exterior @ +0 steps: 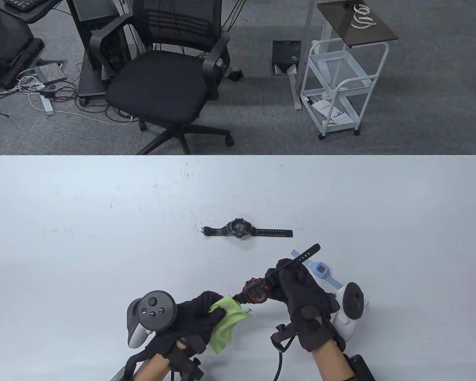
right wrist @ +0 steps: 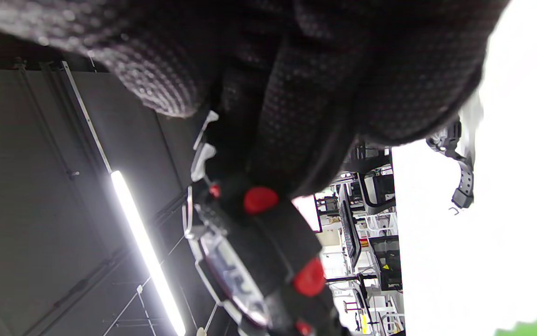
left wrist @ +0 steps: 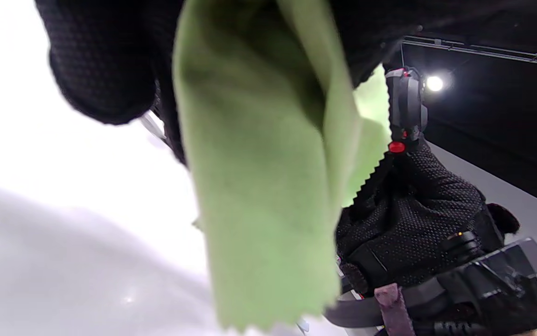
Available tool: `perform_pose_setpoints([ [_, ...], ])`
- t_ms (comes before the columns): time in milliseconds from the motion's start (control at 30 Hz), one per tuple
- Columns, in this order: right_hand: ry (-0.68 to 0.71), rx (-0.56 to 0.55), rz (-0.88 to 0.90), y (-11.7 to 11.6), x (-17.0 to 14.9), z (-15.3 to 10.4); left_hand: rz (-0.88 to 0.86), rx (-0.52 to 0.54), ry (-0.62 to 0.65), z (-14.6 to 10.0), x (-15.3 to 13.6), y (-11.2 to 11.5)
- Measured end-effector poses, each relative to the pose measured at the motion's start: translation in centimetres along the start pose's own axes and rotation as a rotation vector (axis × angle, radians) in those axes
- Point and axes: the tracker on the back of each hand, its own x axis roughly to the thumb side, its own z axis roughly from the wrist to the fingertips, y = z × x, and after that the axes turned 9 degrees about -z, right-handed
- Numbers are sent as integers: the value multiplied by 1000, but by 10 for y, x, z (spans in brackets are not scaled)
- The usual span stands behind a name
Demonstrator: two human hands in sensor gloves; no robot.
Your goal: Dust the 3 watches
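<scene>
Right hand (exterior: 301, 295) gripping red-black watch (exterior: 256, 290) above counter (exterior: 83, 238); left hand (exterior: 190, 317) clutching green cloth (exterior: 224, 323) against its strap. Black watch (exterior: 240, 229) mid-counter, blue watch (exterior: 321, 270) behind right hand.

Even overhead light; wrist views blurred, perhaps overexposed.

no words or numbers clear enough to read, watch faces too small, cart papers too blurry
</scene>
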Motion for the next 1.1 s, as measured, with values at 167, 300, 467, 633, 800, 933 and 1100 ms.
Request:
perform_pose_setpoints([
  [167,7,2,-2,0,0,0,60,-27,-2,1,2,0],
  [300,8,2,-4,0,0,0,102,-45,8,1,3,2],
  [467,6,-12,19,2,0,0,223,-19,33,-1,8,1],
  [633,-1,-15,22,4,-2,0,126,-44,70,1,5,3],
  [800,-5,-19,20,5,-2,0,119,-60,48,2,3,3],
  [933,-3,-23,26,6,-1,0,97,-23,59,0,3,-2],
  [1100,-2,-33,28,7,-1,0,106,2,83,-2,6,-4],
])
